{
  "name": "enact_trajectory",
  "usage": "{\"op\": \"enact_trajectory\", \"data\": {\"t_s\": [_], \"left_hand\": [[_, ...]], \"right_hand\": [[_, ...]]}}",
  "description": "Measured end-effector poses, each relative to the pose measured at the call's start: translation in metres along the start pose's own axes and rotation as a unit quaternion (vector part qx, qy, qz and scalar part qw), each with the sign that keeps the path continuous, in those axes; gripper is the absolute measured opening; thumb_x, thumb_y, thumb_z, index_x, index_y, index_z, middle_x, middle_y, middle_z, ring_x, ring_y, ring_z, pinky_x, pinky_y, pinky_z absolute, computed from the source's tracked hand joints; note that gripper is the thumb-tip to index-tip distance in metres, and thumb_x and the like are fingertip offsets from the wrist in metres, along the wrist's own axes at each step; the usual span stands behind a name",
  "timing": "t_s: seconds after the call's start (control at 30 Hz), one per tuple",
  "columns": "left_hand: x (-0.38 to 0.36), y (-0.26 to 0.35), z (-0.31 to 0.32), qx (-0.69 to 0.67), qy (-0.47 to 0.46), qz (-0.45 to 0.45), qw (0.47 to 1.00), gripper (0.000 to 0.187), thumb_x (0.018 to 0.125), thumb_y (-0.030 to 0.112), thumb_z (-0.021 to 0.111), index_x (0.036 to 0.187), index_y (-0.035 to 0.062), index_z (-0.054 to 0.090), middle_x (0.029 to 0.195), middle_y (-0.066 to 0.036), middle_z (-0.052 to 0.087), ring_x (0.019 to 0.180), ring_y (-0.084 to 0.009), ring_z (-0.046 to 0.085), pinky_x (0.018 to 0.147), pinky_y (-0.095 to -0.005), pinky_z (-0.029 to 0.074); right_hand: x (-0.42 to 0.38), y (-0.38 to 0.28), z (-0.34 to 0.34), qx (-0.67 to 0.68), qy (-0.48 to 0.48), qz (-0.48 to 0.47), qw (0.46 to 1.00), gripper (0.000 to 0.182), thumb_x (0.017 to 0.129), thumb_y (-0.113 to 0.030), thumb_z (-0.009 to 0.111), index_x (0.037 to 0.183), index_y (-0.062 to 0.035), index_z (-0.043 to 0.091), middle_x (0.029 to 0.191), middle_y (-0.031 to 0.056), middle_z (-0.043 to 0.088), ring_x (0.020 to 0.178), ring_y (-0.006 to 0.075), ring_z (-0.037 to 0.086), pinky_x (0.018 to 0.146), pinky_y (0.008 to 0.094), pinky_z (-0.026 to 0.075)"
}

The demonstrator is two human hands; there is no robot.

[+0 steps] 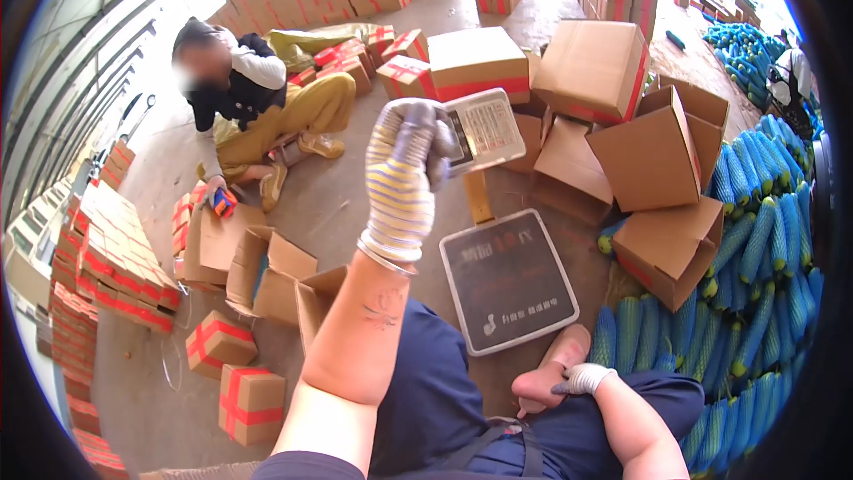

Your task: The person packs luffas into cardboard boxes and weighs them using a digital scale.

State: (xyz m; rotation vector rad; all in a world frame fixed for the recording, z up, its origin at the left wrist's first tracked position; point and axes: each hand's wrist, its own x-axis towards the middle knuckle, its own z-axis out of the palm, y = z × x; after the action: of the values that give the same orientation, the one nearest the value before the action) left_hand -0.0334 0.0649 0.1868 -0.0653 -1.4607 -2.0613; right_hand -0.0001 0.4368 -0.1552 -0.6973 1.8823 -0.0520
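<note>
The weighing scale sits at the centre of the frame, its dark, round-cornered platform (509,282) flat on the floor and its pale plastic display (485,130) raised on a short yellowish post (479,196), probably so that it can be seen and reached from a seated position. The left hand (404,160), in a striped knit glove, is clenched at the display's edge; from this angle it is hard to say whether the folded fingers grip the casing or only meet it. The right hand (586,380), also gloved, rests against the foot (555,364) below the platform, perhaps for steadiness; whether it grasps is unclear.

Right of centre, brown cardboard cartons (644,156) lean together, smooth-sided, with flaps spread. Along the right edge lie long green pieces in blue netting (751,249), bundled side by side, likely to keep them together. At lower left are small cubes (252,404) crossed with glossy red tape. At upper left, a seated co-worker (258,93) holds an orange-and-blue tool (224,204) against a carton.
</note>
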Motion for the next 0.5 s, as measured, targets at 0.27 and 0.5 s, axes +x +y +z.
{"op": "enact_trajectory", "data": {"t_s": [0.27, 0.5], "left_hand": [[0.007, -0.027, 0.005, -0.017, -0.084, -0.114, 0.990, 0.047, 0.095, 0.032, 0.065, 0.134, 0.0098, 0.049, 0.113, -0.008, 0.061, 0.092, -0.0170, 0.066, 0.083, -0.0330, 0.054], [0.011, -0.031, 0.002, 0.027, -0.083, -0.136, 0.987, 0.049, 0.096, 0.034, 0.064, 0.135, 0.0095, 0.049, 0.112, -0.007, 0.061, 0.093, -0.0156, 0.065, 0.081, -0.0317, 0.056]], "right_hand": [[0.107, -0.058, 0.023, 0.006, -0.385, -0.789, 0.478, 0.040, 0.087, -0.039, 0.062, 0.075, -0.0013, 0.054, 0.075, 0.0177, 0.055, 0.074, 0.0386, 0.054, 0.083, 0.0447, 0.045], [0.110, -0.039, 0.035, 0.021, -0.278, -0.759, 0.588, 0.039, 0.087, -0.032, 0.061, 0.065, -0.0017, 0.049, 0.064, 0.0181, 0.048, 0.060, 0.0374, 0.050, 0.060, 0.0493, 0.035]]}}
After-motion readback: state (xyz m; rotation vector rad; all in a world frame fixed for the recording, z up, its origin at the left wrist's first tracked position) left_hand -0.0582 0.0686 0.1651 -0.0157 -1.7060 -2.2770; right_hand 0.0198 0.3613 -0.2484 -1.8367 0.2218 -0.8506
